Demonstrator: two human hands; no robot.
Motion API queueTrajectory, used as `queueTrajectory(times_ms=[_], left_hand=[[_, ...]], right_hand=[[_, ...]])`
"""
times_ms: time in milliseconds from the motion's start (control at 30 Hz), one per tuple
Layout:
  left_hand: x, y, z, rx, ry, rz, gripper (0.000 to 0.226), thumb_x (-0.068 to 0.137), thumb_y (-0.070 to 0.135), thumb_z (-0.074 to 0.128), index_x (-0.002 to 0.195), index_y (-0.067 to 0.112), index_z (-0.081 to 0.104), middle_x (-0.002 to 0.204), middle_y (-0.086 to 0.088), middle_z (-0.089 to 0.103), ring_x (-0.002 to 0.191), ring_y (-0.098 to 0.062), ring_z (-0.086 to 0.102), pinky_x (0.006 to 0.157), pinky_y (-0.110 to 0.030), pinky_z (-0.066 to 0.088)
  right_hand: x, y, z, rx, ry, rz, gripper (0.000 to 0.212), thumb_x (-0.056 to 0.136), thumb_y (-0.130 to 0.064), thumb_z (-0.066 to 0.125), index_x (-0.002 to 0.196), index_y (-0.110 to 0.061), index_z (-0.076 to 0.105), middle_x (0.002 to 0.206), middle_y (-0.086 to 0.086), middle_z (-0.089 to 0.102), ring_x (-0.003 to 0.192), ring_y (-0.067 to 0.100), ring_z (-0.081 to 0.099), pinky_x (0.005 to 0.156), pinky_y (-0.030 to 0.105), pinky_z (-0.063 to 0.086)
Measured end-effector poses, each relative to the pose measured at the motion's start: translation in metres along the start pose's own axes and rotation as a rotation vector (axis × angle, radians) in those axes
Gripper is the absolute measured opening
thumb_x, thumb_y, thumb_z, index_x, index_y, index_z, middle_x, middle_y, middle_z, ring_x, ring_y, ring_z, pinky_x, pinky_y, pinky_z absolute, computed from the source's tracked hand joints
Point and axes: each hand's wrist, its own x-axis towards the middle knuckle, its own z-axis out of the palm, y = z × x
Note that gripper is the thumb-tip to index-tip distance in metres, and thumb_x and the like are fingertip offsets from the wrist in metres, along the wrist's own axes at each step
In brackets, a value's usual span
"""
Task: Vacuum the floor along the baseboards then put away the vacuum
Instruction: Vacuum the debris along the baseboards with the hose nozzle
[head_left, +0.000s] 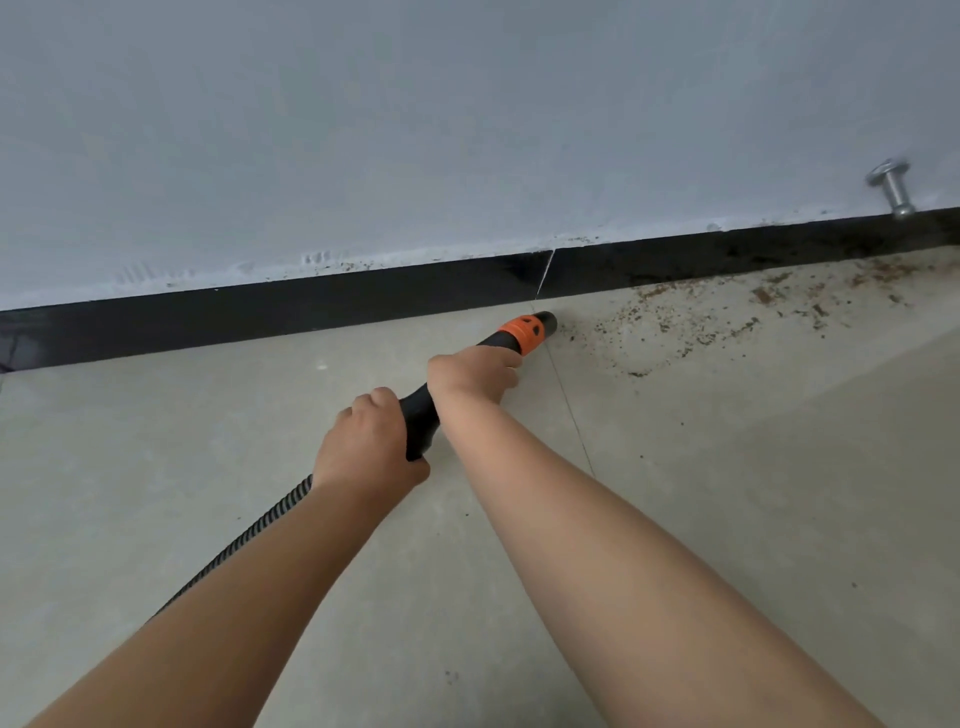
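Vacuum hose (244, 540), ribbed and grey-black, is trailing in from about 8 o'clock across the pale floor (156, 441) and is disappearing under the left wrist; it is looking soft and bendy, likely to drag and twist behind the stroke rather than resist it. Left hand (366, 441) is curling its fingers around the rear of the black handle (422, 415), gripping it firmly. Right hand (475, 371), further forward toward 1 o'clock, is wrapping around the same tube just behind the orange collar (524, 332), steering it. Nozzle tip (548, 319) is sitting low at the floor, just beside the black baseboard (260, 312), at the edge of a scatter of brown debris (727, 317) spreading toward 2 o'clock. The tube is looking rigid and light, so a two-handed hold, one hand back for push and one near the collar for aim, seems the right place to take it. A metal doorstop (893, 192) is jutting from the wall (415, 130) at far 2 o'clock, and it could snag the nozzle further along. The dirt ahead is suggesting the vacuuming is only partly done.
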Motion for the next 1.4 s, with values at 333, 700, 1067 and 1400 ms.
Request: queueTrajectory(times_ms=[333, 700, 1067, 1400], left_hand=[[-0.017, -0.034, -0.011, -0.017, -0.005, -0.049, 0.038, 0.076, 0.024, 0.065, 0.102, 0.006, 0.044, 0.092, -0.005, 0.047, 0.079, -0.022, 0.045, 0.064, -0.029, 0.035], [-0.003, 0.003, 0.005, 0.054, -0.019, 0.024, 0.040, 0.081, 0.024, 0.061, 0.110, 0.007, 0.040, 0.115, -0.008, 0.050, 0.104, -0.024, 0.050, 0.069, -0.028, 0.037], [-0.015, -0.012, 0.003, 0.089, 0.079, 0.055, 0.032, 0.083, 0.028, 0.059, 0.096, 0.011, 0.035, 0.108, -0.008, 0.053, 0.096, -0.024, 0.049, 0.063, -0.029, 0.033], [-0.008, 0.001, -0.001, 0.085, 0.011, 0.045, 0.036, 0.081, 0.023, 0.060, 0.105, 0.007, 0.038, 0.113, -0.010, 0.050, 0.104, -0.026, 0.048, 0.066, -0.029, 0.035]], right_hand=[[-0.024, 0.015, 0.018, 0.019, -0.080, -0.018, 0.077, 0.091, -0.015, 0.056, 0.145, 0.000, 0.002, 0.139, 0.017, 0.027, 0.111, 0.032, 0.054, 0.084, 0.034, 0.048], [0.010, 0.005, -0.006, 0.000, 0.050, 0.027, 0.073, 0.089, -0.012, 0.058, 0.143, 0.000, 0.011, 0.139, 0.019, 0.030, 0.113, 0.034, 0.051, 0.088, 0.038, 0.049], [-0.005, 0.016, -0.005, 0.058, -0.017, -0.009, 0.075, 0.090, -0.015, 0.057, 0.144, 0.000, 0.007, 0.139, 0.019, 0.029, 0.112, 0.035, 0.053, 0.086, 0.037, 0.049], [0.002, 0.003, -0.009, 0.062, -0.004, 0.011, 0.075, 0.090, -0.014, 0.057, 0.145, -0.001, 0.007, 0.139, 0.019, 0.030, 0.114, 0.035, 0.051, 0.090, 0.041, 0.051]])
